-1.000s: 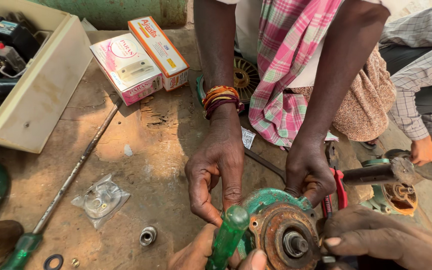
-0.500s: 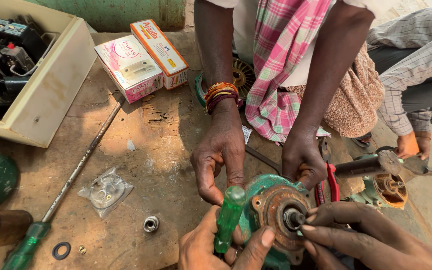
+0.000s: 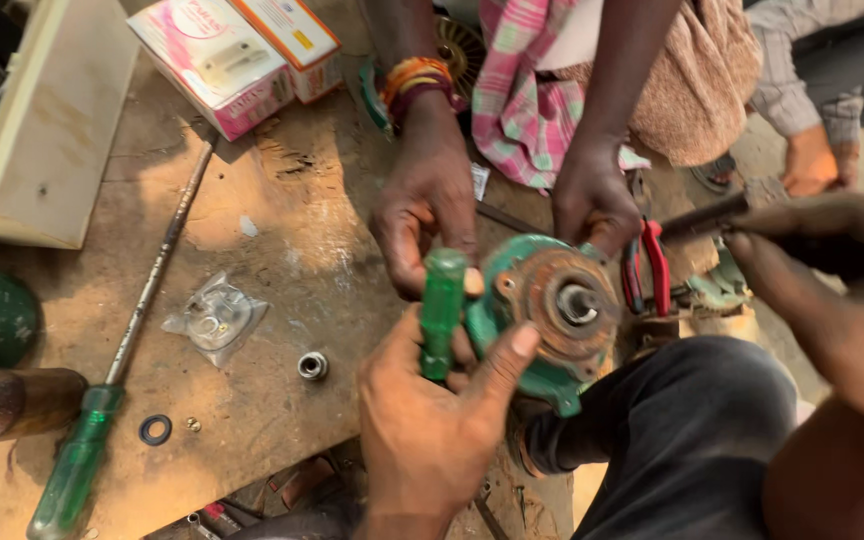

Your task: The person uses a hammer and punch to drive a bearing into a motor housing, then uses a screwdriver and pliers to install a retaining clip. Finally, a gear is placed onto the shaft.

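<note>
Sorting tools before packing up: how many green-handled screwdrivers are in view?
2. One long screwdriver lies on the wooden bench at left; one green handle is in the grip of the left hand beside the rusty pump housing. Others may be hidden.

Left hand (image 3: 432, 420) — low centre, back of hand up, fingers curled shut around a green handle, thumb stretched out to the right. Right forearm — enters from the right edge, raised and blurred; right hand not clearly seen.
</note>
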